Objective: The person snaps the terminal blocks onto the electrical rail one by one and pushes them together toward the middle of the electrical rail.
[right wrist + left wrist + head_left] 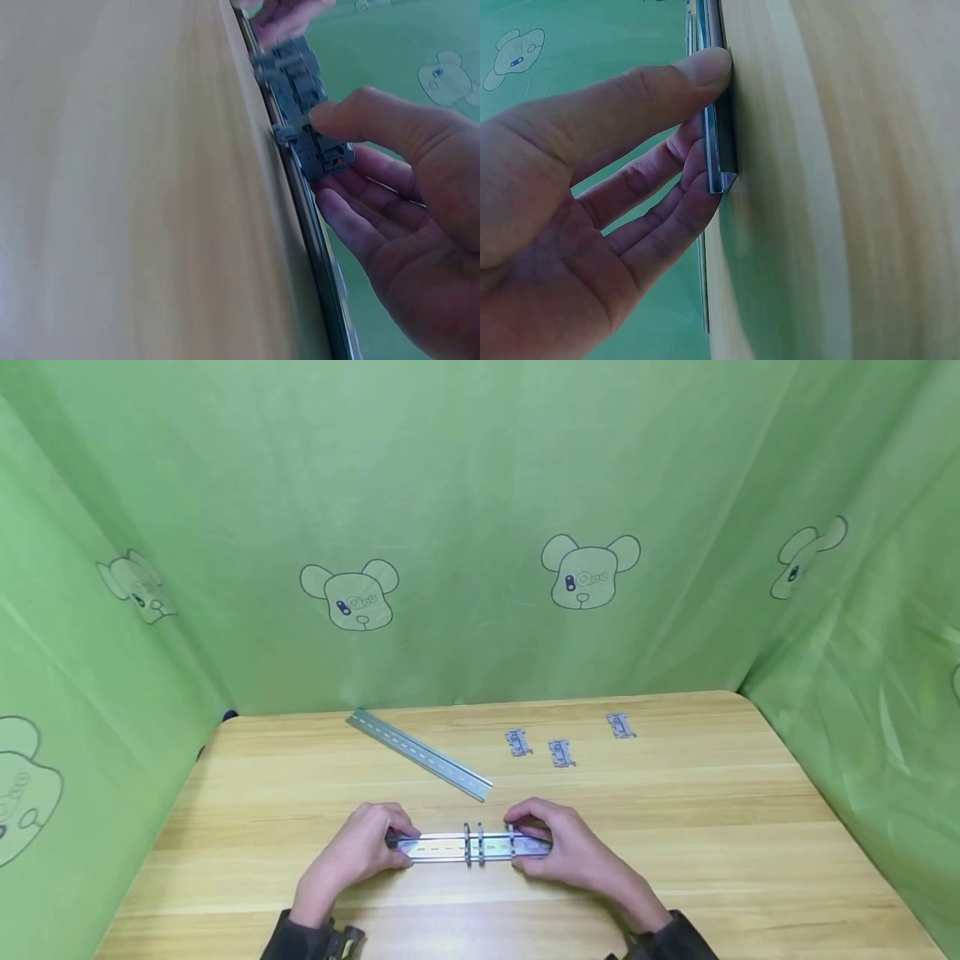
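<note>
A slotted metal DIN rail (438, 848) lies left to right near the front of the table. My left hand (363, 843) grips its left end; in the left wrist view the thumb presses one long edge of the rail (720, 142), with fingers behind. Several thin grey terminal blocks stand across the rail, two close together, including this terminal block (481, 845) near the middle. My right hand (562, 843) is at the right part, where the right wrist view shows thumb and fingers pinching a grey terminal block (326, 154) seated on the rail.
A second slotted rail (420, 754) lies slanted on the wooden table (712, 827), beyond the hands. Three loose grey terminal blocks lie flat at the back right, one terminal block (621, 726) farther right. A green curtain (465, 527) with bear prints encloses the table's back and sides.
</note>
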Available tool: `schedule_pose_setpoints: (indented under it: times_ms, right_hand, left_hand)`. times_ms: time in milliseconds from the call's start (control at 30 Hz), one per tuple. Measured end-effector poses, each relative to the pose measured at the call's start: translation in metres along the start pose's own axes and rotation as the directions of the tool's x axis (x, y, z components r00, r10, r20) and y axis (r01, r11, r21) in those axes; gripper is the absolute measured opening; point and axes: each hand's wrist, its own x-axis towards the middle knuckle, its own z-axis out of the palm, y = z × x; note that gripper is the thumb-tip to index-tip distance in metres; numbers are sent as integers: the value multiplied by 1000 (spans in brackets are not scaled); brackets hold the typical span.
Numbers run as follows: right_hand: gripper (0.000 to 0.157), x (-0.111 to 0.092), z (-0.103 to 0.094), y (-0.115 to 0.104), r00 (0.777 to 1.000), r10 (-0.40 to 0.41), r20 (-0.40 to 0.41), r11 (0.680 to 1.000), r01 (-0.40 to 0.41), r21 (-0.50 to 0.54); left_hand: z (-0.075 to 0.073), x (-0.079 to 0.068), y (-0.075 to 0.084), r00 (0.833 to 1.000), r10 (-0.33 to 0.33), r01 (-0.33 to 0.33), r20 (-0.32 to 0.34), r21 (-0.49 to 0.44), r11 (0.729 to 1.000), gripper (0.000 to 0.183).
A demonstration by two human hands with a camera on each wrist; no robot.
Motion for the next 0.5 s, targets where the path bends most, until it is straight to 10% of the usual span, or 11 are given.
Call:
schedule_pose_setpoints:
  times_ms: [500]
  right_hand:
    - [51,21,31,-17,1000,-20,-3,1000,20,2]
  left_hand:
    - [-3,0,1,1000,-5,5,2,-11,1000,31]
